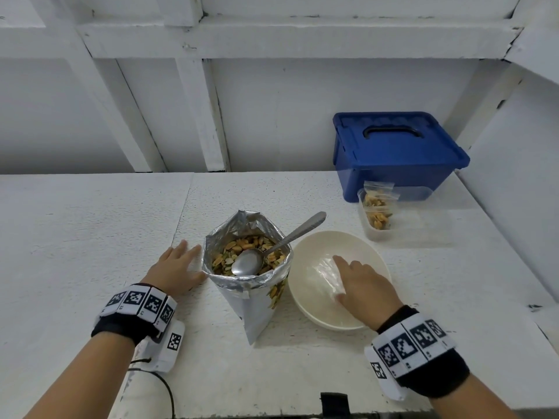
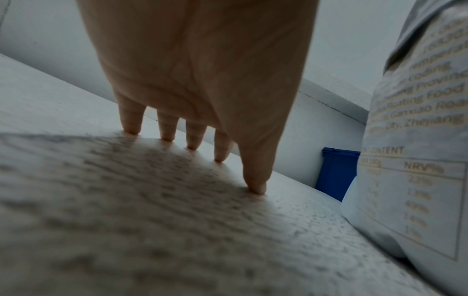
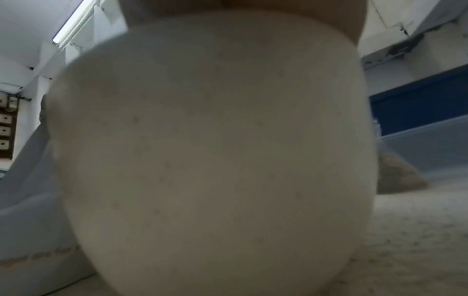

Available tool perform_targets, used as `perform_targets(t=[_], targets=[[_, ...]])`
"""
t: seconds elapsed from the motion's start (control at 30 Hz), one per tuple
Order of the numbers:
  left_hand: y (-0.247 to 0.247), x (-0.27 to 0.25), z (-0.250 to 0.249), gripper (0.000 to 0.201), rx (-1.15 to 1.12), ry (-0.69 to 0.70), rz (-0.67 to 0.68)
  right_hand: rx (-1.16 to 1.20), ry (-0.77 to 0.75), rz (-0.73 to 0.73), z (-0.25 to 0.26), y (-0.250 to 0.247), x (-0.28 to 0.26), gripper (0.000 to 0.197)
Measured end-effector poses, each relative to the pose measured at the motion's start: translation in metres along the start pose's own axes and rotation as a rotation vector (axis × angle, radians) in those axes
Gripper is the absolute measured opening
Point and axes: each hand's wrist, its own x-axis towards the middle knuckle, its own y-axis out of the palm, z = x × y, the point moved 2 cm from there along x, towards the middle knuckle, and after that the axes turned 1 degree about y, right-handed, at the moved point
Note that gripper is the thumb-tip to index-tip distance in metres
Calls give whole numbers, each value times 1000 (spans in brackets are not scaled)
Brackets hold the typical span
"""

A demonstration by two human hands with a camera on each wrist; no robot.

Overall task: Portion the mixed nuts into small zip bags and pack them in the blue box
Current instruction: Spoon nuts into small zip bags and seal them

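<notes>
The white, rough-surfaced table [image 1: 90, 225] runs up to a white panelled wall. At its far right corner stands the blue plastic box [image 1: 396, 155], lid on, with a dark handle set into the lid. Towards the near edge, right of centre, sits a round cream bowl [image 1: 311, 246]; clear empty zip bags [image 1: 325, 275] lie inside it. Just left of the bowl, touching or nearly touching it, stands an open silver foil pouch [image 1: 257, 300] with its top rolled down, filled with mixed nuts [image 1: 242, 244]. A metal spoon [image 1: 260, 257] rests in the nuts, its handle leaning out over the pouch rim towards the bowl. Between the bowl and the blue box, just in front of the box, is a small clear plastic tub [image 1: 373, 234] holding upright small zip bags [image 1: 378, 211] already filled with nuts.

The left hand [image 1: 175, 270] lies with fingers straight and slightly spread, fingertips [image 2: 131, 129] on the table, right beside the pouch's left side. The right hand [image 1: 363, 285] reaches into the bowl with fingers extended over the empty bags; whether it pinches one I cannot tell.
</notes>
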Motion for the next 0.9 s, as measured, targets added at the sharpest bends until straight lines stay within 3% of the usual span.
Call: perform_targets(t=[0.2,0.27,0.4,0.63,0.73,0.8,0.9], targets=[[1,2,1,96,-2,11,-7,251,27,-138,-5,-3,1,19],[-1,1,-1,99,-7,10,-23,340,35,-189,-7,-7,-1,17],[-3,-3,-1,82,-27,-3,-22,509,79,-273,-10,-16,-5,11],[-17,-17,-13,78,-126,-41,-47,644,135,-396,-21,-49,-14,4],[-32,-30,-22,61,-231,-27,-77,625,96,-514,-26,-75,-19,6],[-50,-44,-39,45,-274,-12,-146,612,47,-642,-26,-94,-26,7],[-87,-65,-64,39,-313,71,-348,648,-56,-824,-19,-123,-38,7]])
